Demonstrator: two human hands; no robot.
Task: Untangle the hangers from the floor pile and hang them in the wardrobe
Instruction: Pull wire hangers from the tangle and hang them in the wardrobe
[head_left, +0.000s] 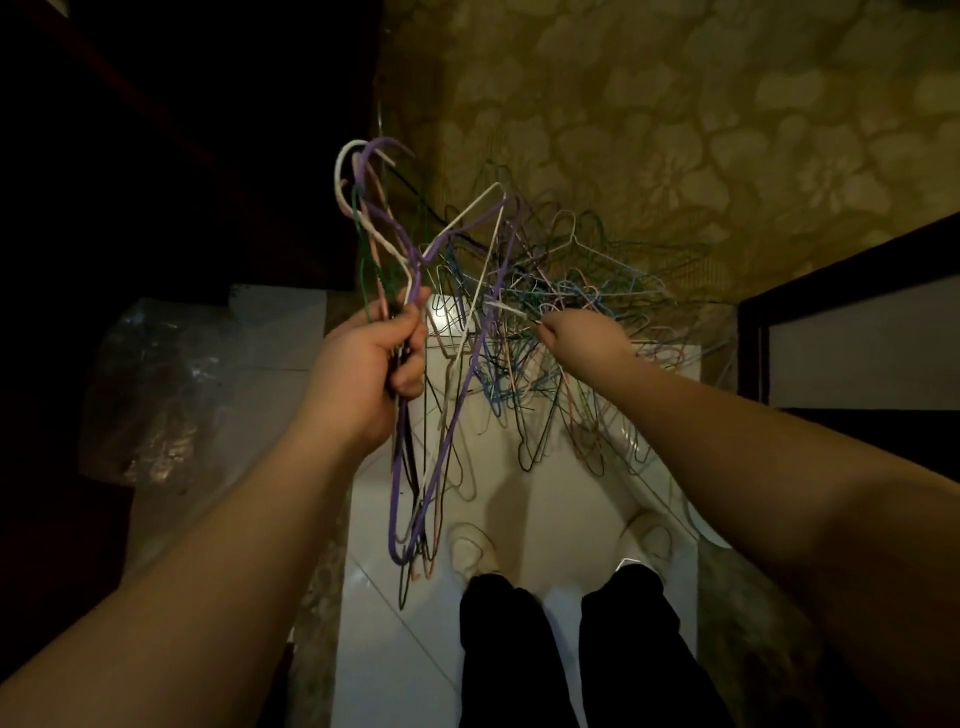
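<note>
— Where's the room?
— White floor tile (545, 499) lies bare between the pile of hangers (566, 332) and the feet; a dark frame (753, 332) edges the right.
— And the hands?
— Left hand (363, 364) grips a bundle of hangers (415, 415) upright. Right hand (587, 338) pinches a wire in the pile; fingertips hidden. The left side is too dark to read.

Purple hanger (399, 470), white hanger (470, 205), floral olive carpet (675, 104), black trousers (571, 649)
</note>
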